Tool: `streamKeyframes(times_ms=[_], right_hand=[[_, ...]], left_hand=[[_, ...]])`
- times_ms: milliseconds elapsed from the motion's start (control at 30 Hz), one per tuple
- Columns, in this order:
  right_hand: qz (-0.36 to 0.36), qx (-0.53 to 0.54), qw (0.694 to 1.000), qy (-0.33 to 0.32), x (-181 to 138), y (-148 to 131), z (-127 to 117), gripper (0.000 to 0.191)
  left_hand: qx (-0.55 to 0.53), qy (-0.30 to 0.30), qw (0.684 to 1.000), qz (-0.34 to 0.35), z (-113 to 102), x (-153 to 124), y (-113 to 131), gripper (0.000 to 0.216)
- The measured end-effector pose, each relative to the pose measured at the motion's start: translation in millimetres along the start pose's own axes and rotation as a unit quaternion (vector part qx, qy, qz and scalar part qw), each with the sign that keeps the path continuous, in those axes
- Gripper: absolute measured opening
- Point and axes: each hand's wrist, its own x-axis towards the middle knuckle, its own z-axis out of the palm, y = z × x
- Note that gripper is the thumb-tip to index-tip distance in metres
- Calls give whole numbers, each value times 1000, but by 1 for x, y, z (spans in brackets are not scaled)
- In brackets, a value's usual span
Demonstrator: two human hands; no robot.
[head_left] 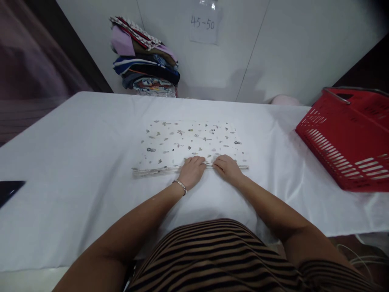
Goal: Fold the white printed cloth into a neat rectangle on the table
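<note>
A folded white cloth (185,140) printed with small plants and animals lies flat on the table, its layered folded edge toward me. My left hand (193,170), with a bracelet at the wrist, is closed on that near edge just left of its middle. Close beside it, my right hand (227,167) pinches the same edge between thumb and fingers. A little of the cloth's edge is lifted between the two hands. The undersides of my fingers are hidden.
The table (75,162) has a white cover. A red plastic basket (343,142) stands at the right. Behind the far edge is a stack of folded clothes (146,61). A paper marked 45-50 (204,26) hangs on the wall. A dark flat object (10,190) lies at the left edge.
</note>
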Motion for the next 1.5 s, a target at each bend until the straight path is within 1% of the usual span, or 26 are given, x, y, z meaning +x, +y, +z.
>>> streamKeyframes(times_ms=[133,233,433,600,700,900,1067,1167,1233,1333,1500], right_hand=[[-12,1,1000,18,-3,1,3,22],[-19,-1,999,26,-5,1,5,22],[-34,-12,999,12,-7,0,7,24],[-18,-24,1000,1,-6,-1,7,22],[-15,-37,999,2,-4,-2,8,22],[-23,-47,999,13,-4,-2,8,20],[-38,-55,998,10,-6,1,7,20],[-51,-59,997,5,-7,3,8,20],[-53,-60,997,7,-7,4,8,21],[-55,-63,996,8,-7,3,6,21],[-64,-68,996,-9,-6,2,5,22]], left_hand=[[-16,9,1000,12,0,1,0,23],[-48,21,999,0,2,0,-1,22],[-105,35,994,-25,4,-1,-4,21],[-130,45,989,-45,6,0,-4,19],[-134,47,989,-44,6,0,-5,20],[-124,30,991,-33,5,-4,-6,14],[-81,14,996,-42,1,-9,-9,30],[-50,-8,998,-32,-2,-10,-11,25],[-39,-10,999,-21,-5,-10,-11,22],[-32,-2,999,-8,-6,-10,-11,21],[-25,-27,999,5,-5,-11,-12,21]])
